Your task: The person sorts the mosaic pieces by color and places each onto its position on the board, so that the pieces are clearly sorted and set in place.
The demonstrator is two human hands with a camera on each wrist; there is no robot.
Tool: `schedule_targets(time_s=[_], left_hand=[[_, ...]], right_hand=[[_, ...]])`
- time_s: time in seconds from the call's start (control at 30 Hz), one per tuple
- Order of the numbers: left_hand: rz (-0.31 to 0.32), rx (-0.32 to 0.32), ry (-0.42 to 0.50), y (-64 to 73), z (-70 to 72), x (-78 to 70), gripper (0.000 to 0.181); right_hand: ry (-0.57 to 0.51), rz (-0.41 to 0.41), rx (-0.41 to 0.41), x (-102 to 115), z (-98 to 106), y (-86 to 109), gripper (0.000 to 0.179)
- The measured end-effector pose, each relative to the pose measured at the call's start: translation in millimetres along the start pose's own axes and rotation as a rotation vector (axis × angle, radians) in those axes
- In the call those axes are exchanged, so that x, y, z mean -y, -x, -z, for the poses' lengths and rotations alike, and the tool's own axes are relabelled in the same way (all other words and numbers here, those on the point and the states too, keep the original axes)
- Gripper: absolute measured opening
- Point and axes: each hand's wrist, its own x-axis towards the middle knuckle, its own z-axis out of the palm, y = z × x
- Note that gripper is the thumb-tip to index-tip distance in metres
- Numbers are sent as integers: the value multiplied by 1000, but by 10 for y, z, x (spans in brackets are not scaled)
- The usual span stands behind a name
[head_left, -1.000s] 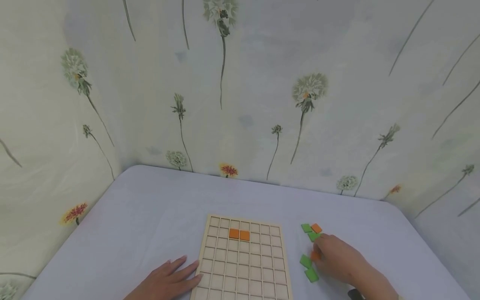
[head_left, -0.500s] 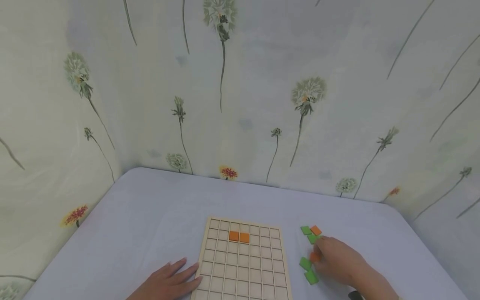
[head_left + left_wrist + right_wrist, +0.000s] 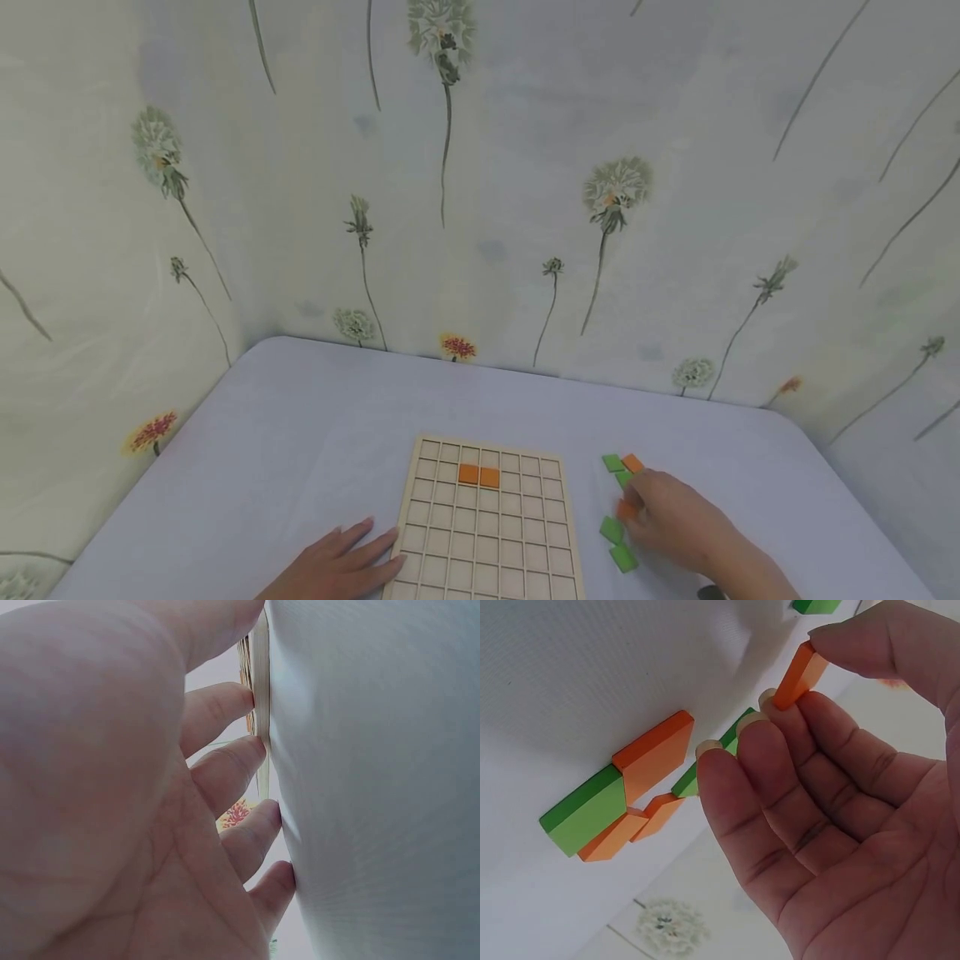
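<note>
A pale wooden grid board (image 3: 487,525) lies on the white-covered table, two orange square tiles (image 3: 490,477) side by side in its second row from the far edge. My left hand (image 3: 333,562) rests at the board's left edge, fingers spread, some fingertips touching the rim. To the right of the board, my right hand (image 3: 678,521) pinches an orange tile (image 3: 799,675) between thumb and a fingertip. Around that hand lie green tiles (image 3: 623,558) and another orange tile (image 3: 633,462); the hand covers part of this group.
In the right wrist view, more orange tiles (image 3: 656,754) and a green tile (image 3: 589,810) lie on the cloth beyond the fingers. A flower-printed curtain (image 3: 495,208) rises behind the table (image 3: 315,417). A dark object (image 3: 711,592) shows by the right wrist.
The head view has tilted up slightly, so everything sits a little lower. In my right fingers the orange tile has shifted slightly left. The left hand has stayed at the board's edge.
</note>
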Motion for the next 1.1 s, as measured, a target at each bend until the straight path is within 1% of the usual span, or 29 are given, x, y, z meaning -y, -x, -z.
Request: schedule_targets(time_s=[0.07, 0.27, 0.4, 0.5, 0.73, 0.83, 1.0, 1.1], left_hand=[[2, 3, -3, 0, 3, -4, 67], [4, 16, -14, 0, 10, -14, 68], [18, 39, -15, -2, 16, -20, 69], [17, 40, -19, -3, 16, -17, 69], [-4, 20, -38, 3, -5, 4, 68], [-19, -5, -56, 8, -16, 9, 66], [-39, -45, -80, 13, -21, 9, 65], [-29, -32, -70, 9, -12, 6, 65]], right_hand=[[-1, 12, -7, 2, -1, 4, 15], [-14, 7, -3, 20, 1, -6, 17], [-24, 15, -21, 24, 5, -7, 16], [-37, 33, -39, 25, 6, -3, 16], [-48, 85, -79, 25, -6, 41, 16], [-49, 100, -85, 28, -12, 53, 16], [-56, 93, -76, 46, -11, 48, 18], [-52, 88, -74, 55, -13, 41, 18]])
